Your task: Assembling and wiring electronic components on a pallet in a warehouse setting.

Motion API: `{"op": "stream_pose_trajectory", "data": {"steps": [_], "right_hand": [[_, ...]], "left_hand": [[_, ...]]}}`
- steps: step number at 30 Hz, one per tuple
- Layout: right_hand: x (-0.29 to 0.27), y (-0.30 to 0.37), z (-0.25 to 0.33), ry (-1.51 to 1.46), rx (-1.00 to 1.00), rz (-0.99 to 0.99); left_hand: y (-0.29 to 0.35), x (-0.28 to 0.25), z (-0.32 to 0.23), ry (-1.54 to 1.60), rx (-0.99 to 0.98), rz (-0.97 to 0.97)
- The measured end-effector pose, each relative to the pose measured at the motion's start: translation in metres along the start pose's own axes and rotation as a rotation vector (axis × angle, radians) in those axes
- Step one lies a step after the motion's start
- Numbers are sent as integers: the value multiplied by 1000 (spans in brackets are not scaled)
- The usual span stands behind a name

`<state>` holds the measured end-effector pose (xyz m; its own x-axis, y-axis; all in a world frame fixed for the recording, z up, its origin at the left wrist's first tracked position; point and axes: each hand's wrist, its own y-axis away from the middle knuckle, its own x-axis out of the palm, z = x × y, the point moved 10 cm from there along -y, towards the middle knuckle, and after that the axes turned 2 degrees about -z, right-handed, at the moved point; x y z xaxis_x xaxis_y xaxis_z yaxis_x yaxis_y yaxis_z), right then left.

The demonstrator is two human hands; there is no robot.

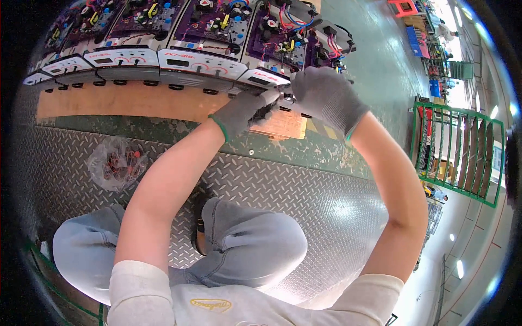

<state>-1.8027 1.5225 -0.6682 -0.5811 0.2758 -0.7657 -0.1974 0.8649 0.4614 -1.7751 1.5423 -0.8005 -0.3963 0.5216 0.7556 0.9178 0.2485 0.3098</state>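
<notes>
Both my hands wear grey knitted gloves with green cuffs and meet at the front panel (263,77) of an open machine near the right end of a row. My left hand (243,113) is closed at the panel's lower edge, thumb and fingers pinched together. Curled just to the right of it, my right hand (327,99) reaches down over the panel's right part. A small dark and shiny piece shows between the hands, too covered to name. Purple circuit boards (280,41) with red and blue wires lie exposed on top of the machines.
More machines with white front panels (202,63) stand to the left on a brown board (125,101). A clear plastic bag (116,163) of small reddish parts lies on the diamond-plate floor (261,176). A green metal rack (457,152) stands at the right, with people and shelves beyond.
</notes>
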Motion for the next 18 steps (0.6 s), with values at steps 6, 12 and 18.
{"op": "stream_pose_trajectory", "data": {"steps": [6,12,18], "right_hand": [[-20,16,-2,56,-73,-165],[2,48,-12,116,159,-128],[7,46,-8,147,233,-161]], "left_hand": [[16,-1,31,129,-127,1],[9,-1,39,114,-185,-17],[-17,6,35,79,-155,4]]}}
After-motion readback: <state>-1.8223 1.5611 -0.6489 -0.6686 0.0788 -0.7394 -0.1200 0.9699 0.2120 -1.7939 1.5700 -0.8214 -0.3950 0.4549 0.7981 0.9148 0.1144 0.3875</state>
